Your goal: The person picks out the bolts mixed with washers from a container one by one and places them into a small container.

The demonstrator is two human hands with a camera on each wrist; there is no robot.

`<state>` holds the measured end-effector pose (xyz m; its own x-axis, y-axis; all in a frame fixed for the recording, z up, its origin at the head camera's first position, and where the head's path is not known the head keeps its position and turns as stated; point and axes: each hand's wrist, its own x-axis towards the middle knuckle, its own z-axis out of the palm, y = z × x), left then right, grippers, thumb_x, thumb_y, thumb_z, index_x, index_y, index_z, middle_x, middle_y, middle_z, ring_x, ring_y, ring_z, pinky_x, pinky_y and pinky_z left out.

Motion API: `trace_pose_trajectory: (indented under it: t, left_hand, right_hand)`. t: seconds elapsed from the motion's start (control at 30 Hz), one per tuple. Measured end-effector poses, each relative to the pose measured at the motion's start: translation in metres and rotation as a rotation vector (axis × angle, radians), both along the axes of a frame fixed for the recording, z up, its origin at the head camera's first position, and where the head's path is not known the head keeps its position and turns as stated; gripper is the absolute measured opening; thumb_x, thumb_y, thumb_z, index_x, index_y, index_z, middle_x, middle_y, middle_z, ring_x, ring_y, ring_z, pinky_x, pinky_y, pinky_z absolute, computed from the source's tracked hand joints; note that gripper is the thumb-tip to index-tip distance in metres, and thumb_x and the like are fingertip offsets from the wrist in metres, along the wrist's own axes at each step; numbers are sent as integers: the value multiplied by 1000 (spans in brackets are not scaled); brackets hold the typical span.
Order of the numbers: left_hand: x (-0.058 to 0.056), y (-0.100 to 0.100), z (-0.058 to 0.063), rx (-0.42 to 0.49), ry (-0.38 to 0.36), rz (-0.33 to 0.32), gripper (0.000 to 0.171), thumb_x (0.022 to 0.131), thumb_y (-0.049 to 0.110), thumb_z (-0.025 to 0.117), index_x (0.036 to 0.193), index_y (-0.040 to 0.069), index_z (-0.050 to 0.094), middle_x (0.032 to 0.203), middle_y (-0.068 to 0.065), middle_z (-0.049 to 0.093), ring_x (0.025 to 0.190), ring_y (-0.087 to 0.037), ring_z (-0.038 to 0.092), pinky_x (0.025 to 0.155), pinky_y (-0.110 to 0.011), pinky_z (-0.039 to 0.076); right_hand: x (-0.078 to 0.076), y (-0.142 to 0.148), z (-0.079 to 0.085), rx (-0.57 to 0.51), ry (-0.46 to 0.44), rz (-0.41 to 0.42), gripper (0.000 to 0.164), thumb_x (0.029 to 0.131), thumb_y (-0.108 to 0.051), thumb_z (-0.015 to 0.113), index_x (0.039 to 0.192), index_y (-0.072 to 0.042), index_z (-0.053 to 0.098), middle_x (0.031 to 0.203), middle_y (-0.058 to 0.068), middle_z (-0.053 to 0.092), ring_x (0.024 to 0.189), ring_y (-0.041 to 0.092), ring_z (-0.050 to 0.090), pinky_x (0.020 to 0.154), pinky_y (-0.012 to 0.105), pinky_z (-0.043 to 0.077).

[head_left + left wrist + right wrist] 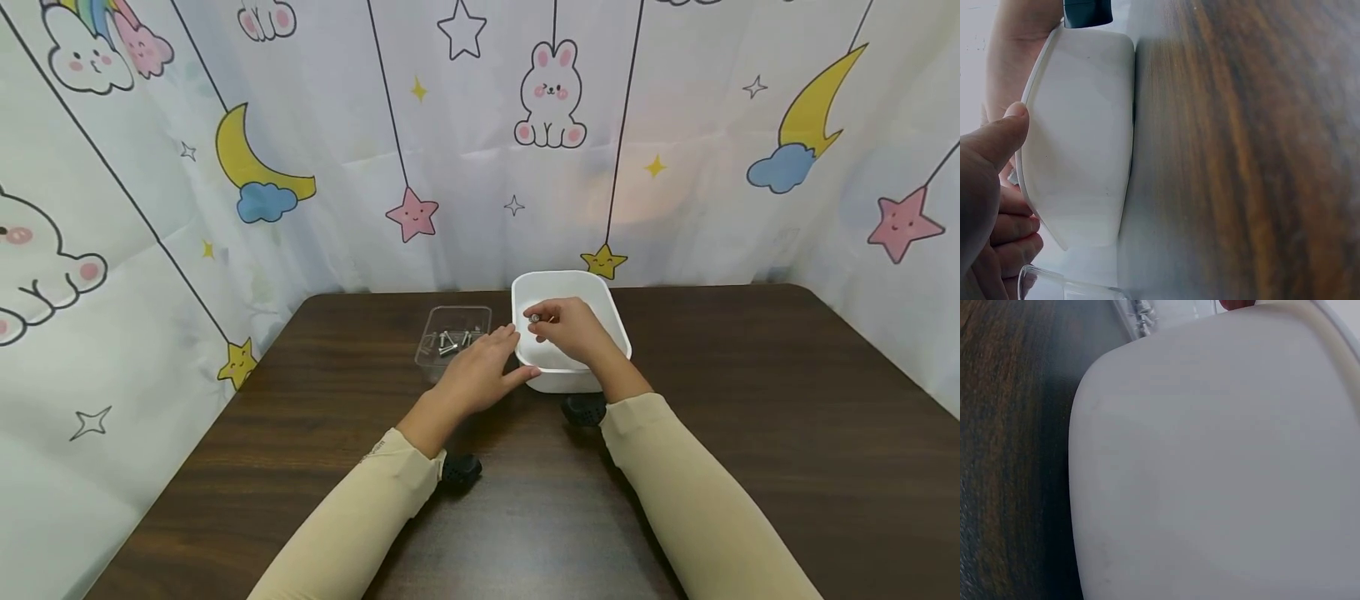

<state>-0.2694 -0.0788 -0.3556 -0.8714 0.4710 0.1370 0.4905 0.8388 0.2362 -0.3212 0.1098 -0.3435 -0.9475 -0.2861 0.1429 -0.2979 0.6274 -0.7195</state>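
Note:
My right hand [570, 327] is over the white plastic tub [615, 329], pinching a small metal bolt [534, 318] between thumb and fingers. Only the bolt's round end shows. At the tub's left near corner lies my left hand [483, 367], fingers extended, with the thumb [1015, 115] at the rim in the left wrist view. Left of the tub stands a clear plastic box [459, 310] with several metal bolts [450, 343] in it. The right wrist view is mostly filled by the tub's outer wall [1210, 456], and the right hand's grip is hidden there.
Tub and box stand on a dark wooden table [720, 417], toward its far edge. A white curtain [480, 125] with cartoon prints hangs behind and at the sides. A black device [461, 471] is at the left wrist, and another [583, 410] at the right wrist.

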Motion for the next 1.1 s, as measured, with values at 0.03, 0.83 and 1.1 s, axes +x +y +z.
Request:
trace_pose_trajectory:
  t: [0.03, 0.83, 1.1]
  left_hand:
    - [0, 0, -1, -3, -2, -1, 76, 95, 60, 51, 151, 10, 40, 159, -7, 34, 145, -29, 35, 117, -46, 33]
    - [-2, -2, 0, 26, 2, -15, 72, 97, 56, 52, 153, 14, 37, 159, -7, 34, 147, -27, 33, 118, -46, 30]
    - [-2, 1, -4, 31, 1, -25, 73, 97, 56, 51, 152, 10, 38, 159, -7, 35, 145, -29, 34, 118, -46, 32]
  right_hand:
    - [0, 0, -1, 5, 3, 0, 29, 97, -20, 64, 123, -8, 68, 101, 13, 72, 92, 29, 69, 86, 43, 54]
    - [-1, -2, 2, 17, -44, -26, 23, 90, -33, 72, 100, -13, 78, 92, 2, 76, 73, 15, 71, 72, 34, 51]
    - [-1, 3, 0, 67, 20, -7, 29, 97, -31, 63, 112, -9, 75, 91, 5, 76, 81, 16, 71, 84, 40, 54]
